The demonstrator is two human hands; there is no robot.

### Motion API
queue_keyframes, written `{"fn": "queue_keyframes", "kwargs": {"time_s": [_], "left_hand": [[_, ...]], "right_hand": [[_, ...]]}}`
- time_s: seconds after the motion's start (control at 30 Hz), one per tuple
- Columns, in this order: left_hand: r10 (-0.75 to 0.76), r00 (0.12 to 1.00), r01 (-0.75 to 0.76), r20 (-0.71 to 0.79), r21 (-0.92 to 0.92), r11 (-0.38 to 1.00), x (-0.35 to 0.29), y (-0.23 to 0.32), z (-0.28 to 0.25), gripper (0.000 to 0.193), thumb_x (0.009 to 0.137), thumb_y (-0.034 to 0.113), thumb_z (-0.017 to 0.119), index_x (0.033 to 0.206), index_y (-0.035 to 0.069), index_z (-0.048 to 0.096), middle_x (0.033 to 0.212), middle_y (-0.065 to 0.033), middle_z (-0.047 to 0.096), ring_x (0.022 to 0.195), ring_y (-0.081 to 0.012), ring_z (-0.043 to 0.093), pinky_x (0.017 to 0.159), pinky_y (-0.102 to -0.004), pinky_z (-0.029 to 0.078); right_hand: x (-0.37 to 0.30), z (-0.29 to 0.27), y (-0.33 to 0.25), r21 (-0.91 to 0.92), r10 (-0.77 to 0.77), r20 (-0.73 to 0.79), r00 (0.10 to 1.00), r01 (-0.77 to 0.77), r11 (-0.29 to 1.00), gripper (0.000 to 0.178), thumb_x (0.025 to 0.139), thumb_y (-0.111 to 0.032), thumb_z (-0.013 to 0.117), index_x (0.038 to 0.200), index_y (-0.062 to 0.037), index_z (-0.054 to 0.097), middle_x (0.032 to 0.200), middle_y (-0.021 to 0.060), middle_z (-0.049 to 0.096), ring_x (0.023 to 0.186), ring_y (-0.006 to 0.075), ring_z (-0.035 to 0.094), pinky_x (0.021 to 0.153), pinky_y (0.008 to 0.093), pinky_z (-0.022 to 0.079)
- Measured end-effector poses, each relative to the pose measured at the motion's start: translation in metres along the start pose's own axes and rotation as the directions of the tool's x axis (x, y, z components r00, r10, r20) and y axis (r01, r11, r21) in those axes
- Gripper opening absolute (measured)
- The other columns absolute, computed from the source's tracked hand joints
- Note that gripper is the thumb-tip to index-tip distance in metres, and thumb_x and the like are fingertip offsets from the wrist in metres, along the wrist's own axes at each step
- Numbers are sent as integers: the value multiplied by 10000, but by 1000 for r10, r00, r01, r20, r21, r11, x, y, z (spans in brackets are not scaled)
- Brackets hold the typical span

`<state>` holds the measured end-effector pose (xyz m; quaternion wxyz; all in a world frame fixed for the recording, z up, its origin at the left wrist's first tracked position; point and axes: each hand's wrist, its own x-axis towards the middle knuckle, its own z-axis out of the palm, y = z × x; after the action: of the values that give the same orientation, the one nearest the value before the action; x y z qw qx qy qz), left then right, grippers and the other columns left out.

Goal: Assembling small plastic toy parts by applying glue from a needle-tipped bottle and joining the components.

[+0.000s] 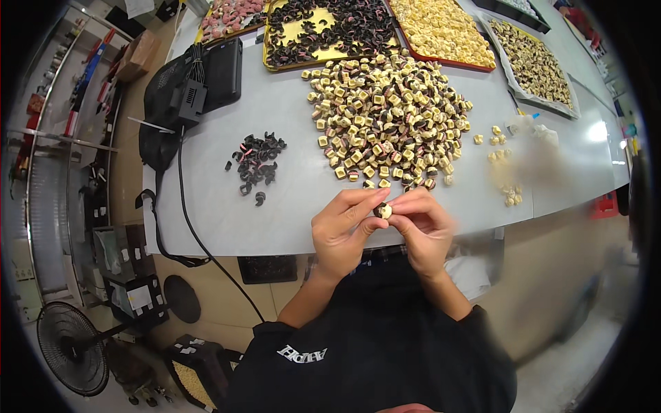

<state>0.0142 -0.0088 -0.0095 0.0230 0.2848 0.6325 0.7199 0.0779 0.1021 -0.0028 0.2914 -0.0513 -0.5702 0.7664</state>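
Note:
My left hand (337, 233) and my right hand (425, 230) meet in front of me at the table's near edge. Between their fingertips they pinch one small cream-and-black piece (385, 211); its exact kind does not show. Just beyond them spreads a big heap of small blocky pieces (389, 120), cream and dark with some pink stripes. To the left of my hands lies a smaller pile of black curved pieces (256, 162), a few with pink. Several loose cream pieces (513, 196) lie to the right, partly blurred.
Along the far side stand a yellow tray of black curved pieces (313, 63), a red-edged tray of cream pieces (444, 34) and a lined tray of mixed pieces (533, 62). A black bag (162, 113) and a cable (184, 199) occupy the left. A fan (72, 347) stands lower left.

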Motion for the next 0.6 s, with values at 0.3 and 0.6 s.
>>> {"fn": "queue_keyframes", "kwargs": {"time_s": [0.3, 0.6], "left_hand": [[88, 996, -90, 15, 214, 973, -1, 2, 4, 354, 669, 33, 727, 1007, -18, 636, 935, -132, 639, 825, -224, 618, 724, -300, 492], [80, 995, -72, -55, 146, 987, -9, -2, 10, 274, 845, 182, 618, 985, -47, 564, 872, -128, 568, 783, -203, 553, 713, -278, 454]], "right_hand": [[-2, -4, -1, 75, 145, 19, 989, -146, 986, 101, 767, 96, 614, 854, 46, 623, 888, 113, 594, 817, 167, 594, 744, 262, 495], [-4, -9, -1, 131, 116, 144, 983, -135, 982, 84, 837, 30, 574, 916, 34, 600, 936, 94, 586, 868, 140, 580, 765, 261, 483]]}}
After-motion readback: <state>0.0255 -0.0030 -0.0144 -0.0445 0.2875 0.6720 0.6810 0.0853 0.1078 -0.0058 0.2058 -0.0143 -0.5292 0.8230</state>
